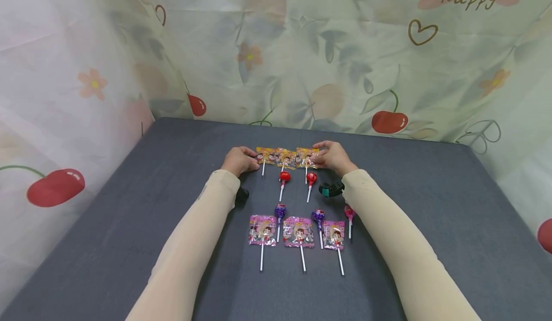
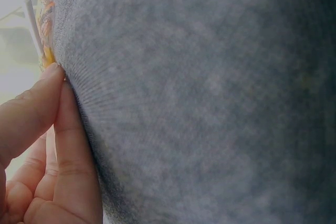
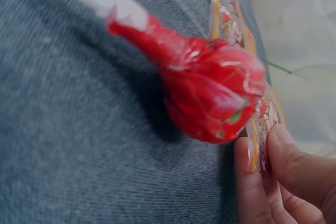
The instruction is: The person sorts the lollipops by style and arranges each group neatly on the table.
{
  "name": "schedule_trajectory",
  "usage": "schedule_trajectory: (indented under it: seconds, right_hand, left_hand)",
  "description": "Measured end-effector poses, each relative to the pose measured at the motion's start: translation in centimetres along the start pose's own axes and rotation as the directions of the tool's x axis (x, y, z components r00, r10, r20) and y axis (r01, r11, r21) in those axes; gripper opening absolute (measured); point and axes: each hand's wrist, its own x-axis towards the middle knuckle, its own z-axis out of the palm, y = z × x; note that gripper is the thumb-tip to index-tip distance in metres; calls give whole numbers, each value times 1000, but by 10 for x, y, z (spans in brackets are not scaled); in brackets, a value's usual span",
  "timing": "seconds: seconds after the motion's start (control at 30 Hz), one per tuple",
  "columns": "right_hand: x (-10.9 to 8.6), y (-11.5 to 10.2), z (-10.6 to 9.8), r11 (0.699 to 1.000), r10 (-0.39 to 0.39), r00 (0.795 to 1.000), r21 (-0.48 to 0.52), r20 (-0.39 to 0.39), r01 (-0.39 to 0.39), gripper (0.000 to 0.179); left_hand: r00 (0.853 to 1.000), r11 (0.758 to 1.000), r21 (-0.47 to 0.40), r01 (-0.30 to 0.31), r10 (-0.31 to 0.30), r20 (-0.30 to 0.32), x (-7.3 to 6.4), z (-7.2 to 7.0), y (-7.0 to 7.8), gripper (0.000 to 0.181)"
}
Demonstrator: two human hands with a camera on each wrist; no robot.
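Left hand [image 1: 240, 161] pinches the outer edge of the left yellow packet [image 1: 265, 156]; right hand [image 1: 334, 158] grips the right yellow packet [image 1: 304, 157] between thumb and fingers. Both packets sit short of the tabletop's [image 1: 129, 215] far edge, the middle yellow packet [image 1: 285, 158] between them. Farther from that edge lie two red lollipops [image 1: 285, 177], then three pink packets [image 1: 298, 232], two purple lollipops [image 1: 318, 215] and one pink lollipop [image 1: 349, 212].

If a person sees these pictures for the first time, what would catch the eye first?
Probably the glossy red lollipop, which looms large in the middle of the right wrist view. In the head view, the left hand and right hand are at opposite ends of a row of yellow packets. Lower in that view lie three pink packets.
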Motion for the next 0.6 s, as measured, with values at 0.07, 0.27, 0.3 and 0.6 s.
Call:
schedule_trajectory:
  seconds: [0.07,0.27,0.3,0.6]
  right_hand:
    - [0,1,0,1000,-3,1000,-6,5,3,46]
    - [-2,0,1,997,1,1000,-78,-15,-2,45]
    - [-3,-1,1,996,4,1000,-93,-20,-5,45]
    - [-4,-1,1,977,9,998,-211,-65,-22,42]
  left_hand:
    - [1000,1000,-3,-5,5,1,-1,0,0,40]
    - [1000,1000,-5,-14,14,-2,-2,1,1,41]
    - [1000,1000,-5,-13,13,-2,0,1,0,41]
    - [1000,1000,-9,-12,12,10,0,-1,-1,39]
